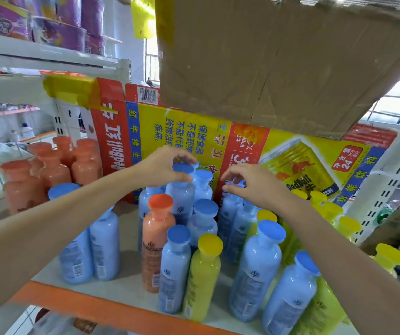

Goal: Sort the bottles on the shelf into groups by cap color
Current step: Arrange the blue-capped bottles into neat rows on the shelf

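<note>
We reach with both arms to the far middle of the shelf (126,286), where the blue bottles stand mixed with other colours. Our left hand (162,165) comes from above on one blue bottle (181,197), and its fingers and thumb are curled round the cap (182,168). This bottle stands upright just before the carton (182,131), so its long axis is vertical and the cap is directly under our fingers. We judge the coming lift should go straight up, because other blue bottles touch it on the near and right sides. Our right hand (252,184) hovers just to the right with curled fingers over a second blue cap (240,183). We cannot tell if it already pinches this cap. The left hand is clearly the nearer one. An orange bottle (156,238) stands wrongly among the blue ones, while the orange group (54,170) is far left and the yellow group (327,209) is at the right.
</note>
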A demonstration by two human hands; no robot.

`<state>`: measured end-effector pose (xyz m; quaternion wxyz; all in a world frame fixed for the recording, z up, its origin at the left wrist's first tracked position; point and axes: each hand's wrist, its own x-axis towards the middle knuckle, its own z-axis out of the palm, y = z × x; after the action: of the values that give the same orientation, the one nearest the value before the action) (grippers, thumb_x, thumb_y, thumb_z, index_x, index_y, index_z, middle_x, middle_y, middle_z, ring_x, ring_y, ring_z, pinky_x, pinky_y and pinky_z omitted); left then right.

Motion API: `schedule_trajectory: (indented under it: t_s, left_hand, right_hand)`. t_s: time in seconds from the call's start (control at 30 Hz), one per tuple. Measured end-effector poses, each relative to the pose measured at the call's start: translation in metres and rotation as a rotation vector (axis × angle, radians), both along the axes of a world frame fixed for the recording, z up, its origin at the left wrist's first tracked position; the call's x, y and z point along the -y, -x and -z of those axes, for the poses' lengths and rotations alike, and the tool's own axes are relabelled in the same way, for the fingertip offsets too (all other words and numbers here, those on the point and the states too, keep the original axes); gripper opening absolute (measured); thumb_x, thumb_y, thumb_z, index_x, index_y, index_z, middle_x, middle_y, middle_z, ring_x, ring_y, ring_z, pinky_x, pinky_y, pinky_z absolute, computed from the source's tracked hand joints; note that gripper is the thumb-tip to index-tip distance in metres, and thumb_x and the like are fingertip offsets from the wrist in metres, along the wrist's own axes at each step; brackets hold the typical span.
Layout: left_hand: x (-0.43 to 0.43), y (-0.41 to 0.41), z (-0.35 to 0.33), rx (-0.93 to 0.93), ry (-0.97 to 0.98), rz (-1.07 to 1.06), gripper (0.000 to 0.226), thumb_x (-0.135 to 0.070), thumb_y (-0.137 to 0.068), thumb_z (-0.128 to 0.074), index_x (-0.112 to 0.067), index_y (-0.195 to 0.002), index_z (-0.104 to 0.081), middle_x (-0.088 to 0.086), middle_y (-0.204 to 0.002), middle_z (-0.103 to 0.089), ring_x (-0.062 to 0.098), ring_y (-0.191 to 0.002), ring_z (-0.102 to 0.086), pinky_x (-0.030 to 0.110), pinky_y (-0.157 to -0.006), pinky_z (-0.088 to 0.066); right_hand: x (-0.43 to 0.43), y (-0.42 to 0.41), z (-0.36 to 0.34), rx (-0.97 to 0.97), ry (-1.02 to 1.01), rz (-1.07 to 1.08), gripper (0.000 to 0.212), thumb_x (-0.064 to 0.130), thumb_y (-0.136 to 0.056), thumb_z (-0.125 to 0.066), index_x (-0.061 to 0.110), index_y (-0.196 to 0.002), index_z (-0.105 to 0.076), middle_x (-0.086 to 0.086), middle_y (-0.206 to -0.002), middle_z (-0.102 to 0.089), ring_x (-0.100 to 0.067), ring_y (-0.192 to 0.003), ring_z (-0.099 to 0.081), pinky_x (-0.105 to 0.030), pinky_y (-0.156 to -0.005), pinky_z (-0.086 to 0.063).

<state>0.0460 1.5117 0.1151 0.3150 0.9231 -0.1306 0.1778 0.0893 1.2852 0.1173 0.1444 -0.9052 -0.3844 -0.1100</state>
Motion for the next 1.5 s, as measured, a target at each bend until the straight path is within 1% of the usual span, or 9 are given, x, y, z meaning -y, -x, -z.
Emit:
schedule_trajectory:
  t_s: [0.27,0.43,0.57,0.67,0.87,1.03,1.17,1.33,1.5]
  left_hand:
    - [0.002,-0.002,0.015,-0.176,-0.277,0.033,0.036,-0.018,-0.073,-0.075,-0.015,-0.107,-0.064,0.000,-0.109,-0.062,0.009,-0.097,-0.053,0.031,-0.090,-0.045]
    - [0.001,-0.006,0.010,-0.246,-0.341,0.041,0.038,-0.024,-0.075,-0.074,-0.015,-0.110,-0.063,0.000,-0.112,-0.059,0.009,-0.097,-0.050,0.023,-0.083,-0.040]
    - [0.003,-0.004,0.012,-0.219,-0.377,0.002,0.035,-0.023,-0.083,-0.065,-0.016,-0.118,-0.060,-0.005,-0.098,-0.052,0.009,-0.089,-0.045,0.023,-0.077,-0.036]
    - [0.001,-0.001,0.019,-0.222,-0.329,0.034,0.019,-0.017,-0.089,-0.055,-0.010,-0.105,-0.063,0.006,-0.093,-0.056,0.018,-0.084,-0.050,0.036,-0.082,-0.042]
    - [-0.014,0.021,0.027,-0.044,-0.001,0.045,0.026,-0.015,-0.092,-0.052,-0.019,-0.117,-0.059,-0.008,-0.121,-0.057,0.007,-0.113,-0.050,0.022,-0.095,-0.038]
    - [-0.034,0.041,0.034,0.095,0.144,0.005,0.021,-0.026,-0.088,-0.053,-0.027,-0.107,-0.061,-0.017,-0.110,-0.061,-0.001,-0.105,-0.056,0.018,-0.090,-0.042]
    - [-0.039,0.055,0.041,0.124,0.190,0.010,0.022,-0.042,-0.081,-0.054,-0.036,-0.101,-0.061,-0.021,-0.101,-0.064,0.009,-0.090,-0.062,0.027,-0.079,-0.049]
    - [-0.038,0.062,0.044,-0.003,0.219,0.082,0.028,-0.052,-0.070,-0.058,-0.039,-0.094,-0.066,-0.022,-0.104,-0.062,0.001,-0.085,-0.063,0.016,-0.076,-0.049]
    - [-0.034,0.063,0.047,-0.094,0.182,0.138,0.037,-0.069,-0.062,-0.063,-0.052,-0.095,-0.062,-0.016,-0.105,-0.065,0.003,-0.098,-0.061,0.015,-0.082,-0.047]
  right_hand:
    - [0.004,0.001,0.002,-0.004,0.033,0.007,0.015,0.037,-0.086,-0.061,0.029,-0.099,-0.062,0.008,-0.102,-0.062,-0.009,-0.090,-0.056,-0.036,-0.076,-0.051]
    - [0.003,0.004,-0.001,-0.001,0.045,0.010,0.016,0.038,-0.086,-0.061,0.030,-0.100,-0.062,0.009,-0.103,-0.060,-0.007,-0.090,-0.055,-0.032,-0.075,-0.050]
    - [0.002,0.004,-0.001,-0.015,0.051,0.017,0.017,0.038,-0.086,-0.060,0.030,-0.101,-0.061,0.009,-0.104,-0.061,-0.009,-0.093,-0.056,-0.034,-0.076,-0.051]
    - [-0.001,0.002,-0.001,-0.037,0.044,-0.004,0.020,0.035,-0.086,-0.061,0.027,-0.104,-0.061,0.006,-0.104,-0.062,-0.011,-0.093,-0.056,-0.035,-0.079,-0.050]
    - [-0.014,-0.003,-0.005,-0.088,0.025,-0.055,0.026,0.030,-0.087,-0.061,0.023,-0.112,-0.059,0.003,-0.108,-0.062,-0.013,-0.095,-0.058,-0.035,-0.085,-0.049]
    - [-0.034,-0.021,-0.007,-0.151,-0.023,-0.122,0.030,0.022,-0.087,-0.062,0.025,-0.117,-0.057,0.002,-0.112,-0.061,-0.015,-0.098,-0.058,-0.038,-0.089,-0.048]
    - [-0.056,-0.036,-0.007,-0.239,-0.071,-0.170,0.030,0.013,-0.088,-0.060,0.023,-0.117,-0.060,-0.002,-0.116,-0.061,-0.016,-0.100,-0.060,-0.039,-0.091,-0.049]
    - [-0.086,-0.054,-0.006,-0.246,0.095,-0.229,0.036,0.004,-0.088,-0.056,0.023,-0.118,-0.061,0.001,-0.124,-0.059,-0.014,-0.102,-0.057,-0.038,-0.091,-0.048]
    - [-0.115,-0.067,-0.003,-0.259,0.358,-0.291,0.041,0.001,-0.086,-0.058,0.020,-0.122,-0.059,0.000,-0.126,-0.056,-0.019,-0.107,-0.055,-0.030,-0.091,-0.044]
